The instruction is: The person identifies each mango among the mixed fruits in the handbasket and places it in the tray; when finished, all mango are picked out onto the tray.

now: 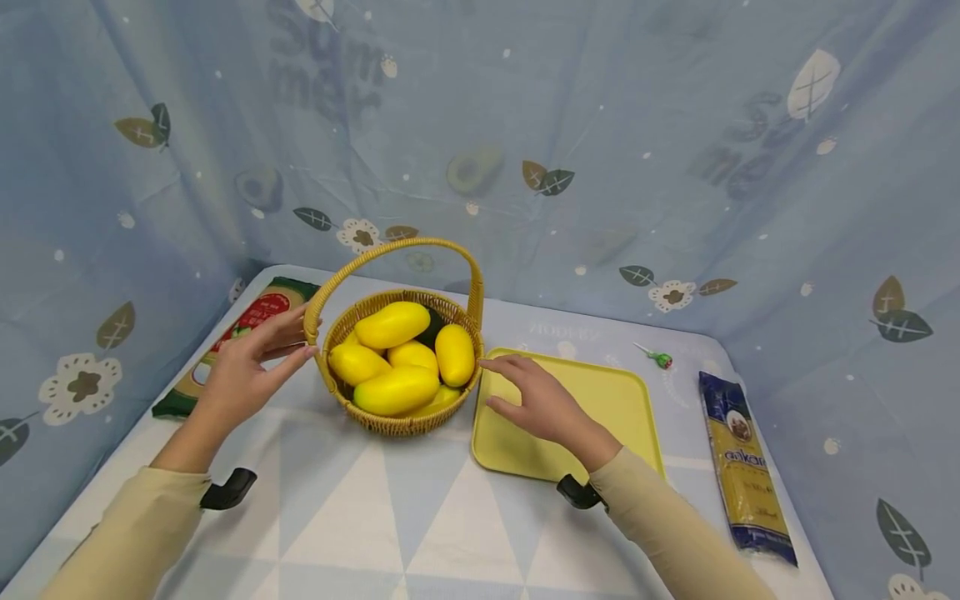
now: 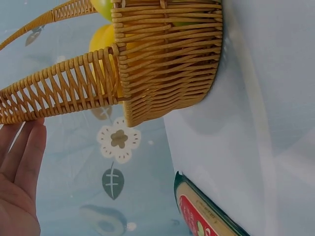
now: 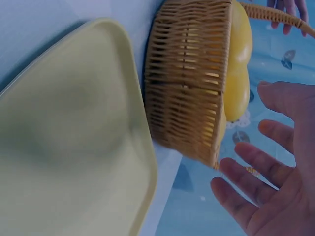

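Observation:
A woven wicker basket (image 1: 401, 427) with a tall arched handle (image 1: 420, 242) stands left of the table's middle. It is heaped with several yellow, mango-like fruits (image 1: 395, 390), and a dark green one (image 1: 432, 327) shows partly behind them. My left hand (image 1: 251, 367) is at the left foot of the handle. In the left wrist view its straight fingers (image 2: 30, 160) reach the handle's outer side. My right hand (image 1: 542, 400) hovers over the near-left part of a yellow tray (image 1: 607, 408), its fingers spread and fingertips close to the basket's right rim. Nothing lies in its palm.
Behind my left hand lies a green and red packet (image 1: 262, 310). A blue and gold packet (image 1: 746, 467) lies along the table's right edge. Beyond the tray is a small green and red lollipop (image 1: 662, 359). A patterned blue curtain (image 1: 480, 125) hangs around the table.

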Motion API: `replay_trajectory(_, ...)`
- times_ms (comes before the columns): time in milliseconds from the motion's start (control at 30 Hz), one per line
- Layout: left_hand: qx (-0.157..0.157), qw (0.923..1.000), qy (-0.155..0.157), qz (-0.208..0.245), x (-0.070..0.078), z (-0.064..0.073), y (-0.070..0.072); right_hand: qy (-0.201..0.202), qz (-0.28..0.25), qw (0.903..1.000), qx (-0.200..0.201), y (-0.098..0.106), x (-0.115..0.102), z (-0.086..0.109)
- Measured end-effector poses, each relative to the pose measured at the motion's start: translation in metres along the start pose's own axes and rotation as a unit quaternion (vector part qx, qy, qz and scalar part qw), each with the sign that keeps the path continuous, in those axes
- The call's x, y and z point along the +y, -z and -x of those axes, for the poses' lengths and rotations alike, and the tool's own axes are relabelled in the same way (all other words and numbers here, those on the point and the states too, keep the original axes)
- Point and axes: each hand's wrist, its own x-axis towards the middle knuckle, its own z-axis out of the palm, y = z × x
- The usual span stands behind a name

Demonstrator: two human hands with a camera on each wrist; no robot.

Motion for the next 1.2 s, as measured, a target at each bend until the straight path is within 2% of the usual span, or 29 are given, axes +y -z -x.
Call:
replay_trajectory(167,0.012,0.9993,-0.018,-0.03,0.001,-0.001,-0.001,0.033,-0.018,0.9992,-0.012,-0.01,-0.012,-0.016)
replay_trajectory(367,0.017,0.9986,-0.04,-0.029,-0.001,-0.002,-0.003,0.063,-0.025,0.9973,-0.029,-0.018,-0.026,-0.034)
replay_trajectory(767,0.014,0.9994,-0.022,-0.02,-0.005,0.004,-0.012,0.113,-0.015,0.9898,-0.085,-0.042,-0.053,-0.066)
replay_trajectory(967,0.018,0.9993,-0.03,-0.012,-0.006,0.005,-0.014,0.137,-0.008,0.9859,-0.096,-0.048,-0.057,-0.075)
replay_trajectory(1200,0.022,0.9992,-0.027,-0.019,-0.006,0.005,-0.014,0.139,-0.006,0.9848,-0.104,-0.048,-0.057,-0.079)
